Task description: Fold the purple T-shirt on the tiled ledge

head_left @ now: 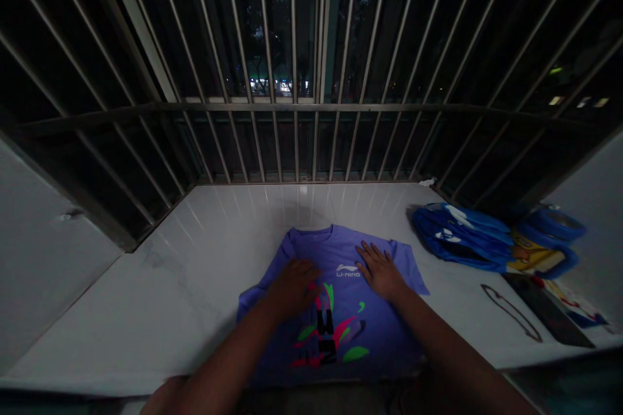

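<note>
A purple T-shirt point(350, 337) lies spread front side up on the white ledge, its collar away from me. White LI-NING lettering and a pink, green and black print show on its front. My left hand point(294, 286) is over the shirt's left chest area, fingers loosely bent and apart, slightly blurred. Flat on the cloth beside the lettering rests my right hand point(382, 270), with its fingers spread. Neither hand grips anything. The shirt's bottom edge is dim near the front of the ledge, and my forearms cover parts of its sides.
Folded blue fabric point(460, 237) lies to the right, beside a yellow item point(533, 258) and blue rolls point(555, 225). Nearer me are a thin brown cord point(511, 312) and a dark flat strip point(548, 311). Metal window bars point(294, 107) enclose the ledge's far side.
</note>
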Available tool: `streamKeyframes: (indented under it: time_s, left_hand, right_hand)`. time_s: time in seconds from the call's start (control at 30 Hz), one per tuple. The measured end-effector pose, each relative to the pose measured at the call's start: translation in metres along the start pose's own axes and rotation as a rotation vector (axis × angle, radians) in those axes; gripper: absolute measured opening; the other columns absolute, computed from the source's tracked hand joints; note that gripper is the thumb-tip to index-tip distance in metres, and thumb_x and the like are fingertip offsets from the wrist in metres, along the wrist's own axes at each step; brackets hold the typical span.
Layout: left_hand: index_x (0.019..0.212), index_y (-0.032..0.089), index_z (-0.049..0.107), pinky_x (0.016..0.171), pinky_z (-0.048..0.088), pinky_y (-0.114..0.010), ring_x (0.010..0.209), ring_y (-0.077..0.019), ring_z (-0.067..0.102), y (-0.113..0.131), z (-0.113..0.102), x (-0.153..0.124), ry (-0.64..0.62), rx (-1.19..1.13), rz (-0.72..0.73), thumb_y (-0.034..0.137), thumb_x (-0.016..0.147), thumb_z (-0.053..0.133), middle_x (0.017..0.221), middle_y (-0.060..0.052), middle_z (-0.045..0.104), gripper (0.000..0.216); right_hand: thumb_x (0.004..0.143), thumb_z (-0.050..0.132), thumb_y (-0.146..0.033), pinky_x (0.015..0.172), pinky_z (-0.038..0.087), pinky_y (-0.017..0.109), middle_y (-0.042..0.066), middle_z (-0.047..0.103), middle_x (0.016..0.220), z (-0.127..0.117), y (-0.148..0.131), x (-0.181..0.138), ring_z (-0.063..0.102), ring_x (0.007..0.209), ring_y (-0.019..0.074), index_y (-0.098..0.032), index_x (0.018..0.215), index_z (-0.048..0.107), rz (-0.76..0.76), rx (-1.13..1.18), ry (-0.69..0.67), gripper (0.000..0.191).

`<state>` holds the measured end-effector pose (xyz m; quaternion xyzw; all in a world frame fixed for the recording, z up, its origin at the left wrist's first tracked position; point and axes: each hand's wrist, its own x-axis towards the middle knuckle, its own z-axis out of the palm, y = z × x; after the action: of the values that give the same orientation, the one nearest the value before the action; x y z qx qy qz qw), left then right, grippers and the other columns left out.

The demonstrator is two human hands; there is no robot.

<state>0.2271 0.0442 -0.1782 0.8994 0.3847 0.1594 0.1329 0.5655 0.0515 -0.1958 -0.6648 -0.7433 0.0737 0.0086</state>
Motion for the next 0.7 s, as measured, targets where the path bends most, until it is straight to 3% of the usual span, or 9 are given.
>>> streamKeyframes:
  time_s: [0.07, 0.17, 0.27, 0.37, 0.43, 0.53, 0.6, 0.63, 0.7]
  left_hand:
    - [0.134, 0.024, 0.078, 0.127, 0.038, -0.066, 0.13, -0.0365, 0.069, -0.022, -0.012, 0.019, -0.084, 0.088, -0.071, 0.042, 0.108, 0.059, 0.13, -0.017, 0.078, 0.037]
    - [0.128, 0.024, 0.079, 0.131, 0.029, -0.064, 0.13, -0.0346, 0.07, -0.082, -0.051, 0.021, -0.143, 0.228, -0.263, 0.043, 0.112, 0.049, 0.128, -0.017, 0.08, 0.039]
    - [0.12, 0.024, 0.08, 0.126, 0.029, -0.073, 0.136, -0.0397, 0.066, -0.138, -0.099, 0.008, -0.152, 0.352, -0.646, 0.042, 0.108, 0.053, 0.135, -0.017, 0.079, 0.035]
    - [0.118, 0.013, 0.079, 0.113, 0.038, -0.081, 0.127, -0.048, 0.07, -0.154, -0.124, 0.004, -0.121, 0.416, -0.797, 0.028, 0.104, 0.051, 0.13, -0.028, 0.076, 0.035]
    - [0.13, 0.014, 0.076, 0.117, 0.046, -0.066, 0.129, -0.0408, 0.07, -0.141, -0.116, 0.012, -0.088, 0.398, -0.719, 0.023, 0.105, 0.045, 0.137, -0.026, 0.074, 0.041]
    - [0.14, 0.023, 0.073, 0.121, 0.049, -0.041, 0.133, -0.0263, 0.069, -0.107, -0.072, 0.029, -0.02, 0.179, -0.361, 0.03, 0.112, 0.038, 0.143, -0.013, 0.075, 0.045]
    - [0.144, 0.024, 0.072, 0.125, 0.046, -0.042, 0.139, -0.0276, 0.066, -0.09, -0.037, 0.035, 0.012, 0.06, -0.166, 0.039, 0.113, 0.041, 0.147, -0.013, 0.074, 0.046]
    - [0.148, 0.022, 0.07, 0.127, 0.045, -0.047, 0.143, -0.0308, 0.064, -0.087, -0.024, 0.034, 0.007, 0.053, -0.158, 0.043, 0.113, 0.044, 0.152, -0.015, 0.07, 0.049]
    - [0.158, 0.022, 0.063, 0.128, 0.042, -0.059, 0.155, -0.0377, 0.054, -0.093, -0.008, 0.027, -0.045, 0.126, -0.317, 0.049, 0.111, 0.046, 0.167, -0.018, 0.058, 0.056]
  right_hand:
    - [0.116, 0.034, -0.054, 0.138, 0.015, 0.061, 0.006, 0.024, 0.185, 0.003, -0.001, 0.0, 0.021, 0.172, 0.031, -0.027, 0.176, 0.036, 0.024, 0.016, 0.002, 0.065]
    - [0.116, 0.033, -0.056, 0.138, 0.012, 0.06, 0.005, 0.023, 0.185, 0.006, -0.002, 0.0, 0.019, 0.172, 0.0306, -0.029, 0.176, 0.035, 0.032, 0.036, 0.002, 0.066]
    - [0.115, 0.035, -0.056, 0.138, 0.011, 0.061, 0.004, 0.024, 0.185, 0.007, -0.001, 0.0, 0.019, 0.172, 0.0311, -0.028, 0.176, 0.037, 0.035, 0.05, 0.006, 0.067]
    - [0.115, 0.035, -0.055, 0.139, 0.01, 0.061, 0.004, 0.024, 0.185, 0.008, 0.0, 0.001, 0.019, 0.172, 0.0314, -0.028, 0.176, 0.037, 0.038, 0.062, 0.019, 0.066]
    - [0.115, 0.035, -0.055, 0.138, 0.011, 0.061, 0.004, 0.024, 0.185, 0.008, 0.0, 0.001, 0.018, 0.172, 0.0315, -0.028, 0.176, 0.038, 0.039, 0.073, 0.017, 0.066]
    - [0.115, 0.035, -0.056, 0.139, 0.01, 0.061, 0.004, 0.023, 0.185, 0.007, -0.001, 0.001, 0.018, 0.173, 0.0307, -0.029, 0.176, 0.037, 0.042, 0.078, 0.009, 0.067]
    - [0.115, 0.035, -0.056, 0.139, 0.008, 0.06, 0.003, 0.022, 0.186, 0.005, -0.002, 0.0, 0.017, 0.173, 0.0304, -0.029, 0.176, 0.037, 0.044, 0.074, 0.001, 0.067]
    - [0.114, 0.035, -0.056, 0.139, 0.008, 0.06, 0.003, 0.022, 0.186, 0.005, -0.002, 0.0, 0.017, 0.173, 0.0303, -0.029, 0.176, 0.036, 0.045, 0.073, -0.005, 0.067]
    - [0.114, 0.035, -0.056, 0.139, 0.007, 0.06, 0.003, 0.021, 0.186, 0.003, -0.003, 0.0, 0.016, 0.173, 0.0303, -0.029, 0.176, 0.036, 0.045, 0.075, -0.014, 0.068]
